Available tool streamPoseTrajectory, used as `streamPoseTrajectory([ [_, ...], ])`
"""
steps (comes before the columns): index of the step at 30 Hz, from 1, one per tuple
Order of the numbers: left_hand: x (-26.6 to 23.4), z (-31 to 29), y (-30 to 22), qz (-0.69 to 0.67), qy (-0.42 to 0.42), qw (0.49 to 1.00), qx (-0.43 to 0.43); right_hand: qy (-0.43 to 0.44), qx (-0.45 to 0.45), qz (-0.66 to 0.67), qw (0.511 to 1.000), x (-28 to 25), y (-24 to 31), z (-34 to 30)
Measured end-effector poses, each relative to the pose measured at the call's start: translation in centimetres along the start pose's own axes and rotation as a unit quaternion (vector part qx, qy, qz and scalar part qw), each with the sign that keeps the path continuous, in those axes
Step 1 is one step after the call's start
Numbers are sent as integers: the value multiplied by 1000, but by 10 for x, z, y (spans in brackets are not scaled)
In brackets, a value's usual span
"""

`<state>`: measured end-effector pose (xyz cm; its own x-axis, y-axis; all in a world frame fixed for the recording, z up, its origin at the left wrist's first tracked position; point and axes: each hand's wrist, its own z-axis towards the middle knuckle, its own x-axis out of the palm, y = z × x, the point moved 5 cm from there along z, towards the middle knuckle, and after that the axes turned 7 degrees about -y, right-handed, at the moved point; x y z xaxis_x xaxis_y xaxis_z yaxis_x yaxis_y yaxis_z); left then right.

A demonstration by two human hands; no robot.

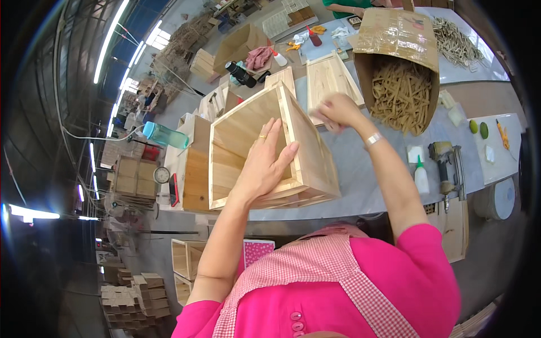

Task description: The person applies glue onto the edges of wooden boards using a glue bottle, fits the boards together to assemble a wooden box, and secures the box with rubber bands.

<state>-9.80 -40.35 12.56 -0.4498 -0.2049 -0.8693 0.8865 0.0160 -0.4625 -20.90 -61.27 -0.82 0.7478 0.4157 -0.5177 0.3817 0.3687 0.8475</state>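
An open-fronted box of pale wood stands tilted on the table in front of me. My left hand lies with its fingers stretched across the box's near opening and frame, a ring on one finger. Beside the box's right side is my right hand, curled like a fist and partly blurred. Whatever is in it, if anything, cannot be made out. Beyond that hand lies a flat wooden panel.
A cardboard carton on its side spills thin wood strips. To the right are a white glue bottle and an air nailer. A teal water bottle and a black flask stand left of the box.
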Motion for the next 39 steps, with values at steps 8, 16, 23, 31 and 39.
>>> streamPoseTrajectory([
  [8, -26, 90, 16, 95, -86, 991, 34, 17, 162, -286, 944, 27, -208, -172],
  [16, -5, 120, 48, 138, -87, 987, -6, -138, 25, 307, 941, 8, 17, -63],
  [23, 3, 119, 46, 153, -132, 979, 8, 10, 23, 382, 924, 29, 71, -18],
  [31, 1, 120, 47, 161, -130, 978, 9, -7, 4, 408, 913, 32, 64, 7],
  [39, 1, 116, 43, 144, -131, 981, -8, -191, -18, 364, 912, 21, 47, 54],
])
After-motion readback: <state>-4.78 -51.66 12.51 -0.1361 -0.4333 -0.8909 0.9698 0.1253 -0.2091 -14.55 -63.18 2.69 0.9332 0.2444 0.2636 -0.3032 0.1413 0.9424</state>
